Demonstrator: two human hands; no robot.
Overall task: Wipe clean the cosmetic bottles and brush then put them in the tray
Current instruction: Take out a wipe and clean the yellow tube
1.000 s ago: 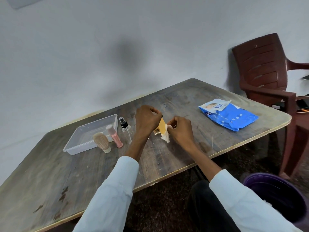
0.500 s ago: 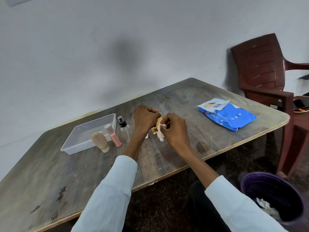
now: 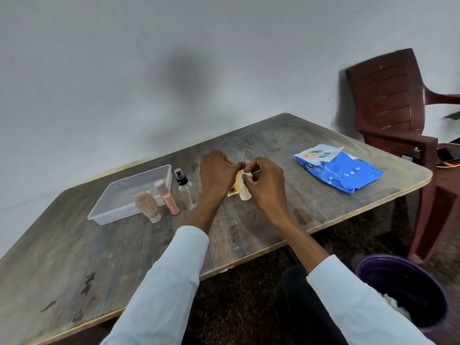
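near the middle of the frame the left hand (image 3: 217, 173) grips a small yellow bottle (image 3: 239, 186), and the right hand (image 3: 264, 180) pinches a white wipe (image 3: 245, 192) against it. both hands have curled fingers and they are close together, touching around the bottle, just above the counter (image 3: 261, 220). the bottle is mostly hidden by the fingers; i judge its long axis is near upright, a little tilted, but i cannot tell this surely.

to the left of the hands, in a row on the counter, stand a clear spray bottle (image 3: 186, 192), a pink bottle (image 3: 166, 196) and a brush (image 3: 148, 206) on its base. the clear tray (image 3: 164, 170) lies behind them, in the middle left of the frame. no cosmetic item seems to be in it yet, though the plastic is clear and hard to read.

the relation that matters for the coming move: the tray lies to the left of both hands, so the left hand, which holds the bottle, is the nearer one. i think the wiping of this bottle is the step in hand, and the way to the tray passes over the standing spray bottle, which could be knocked.

a blue pack of wipes (image 3: 341, 170) lies at the right on the counter.
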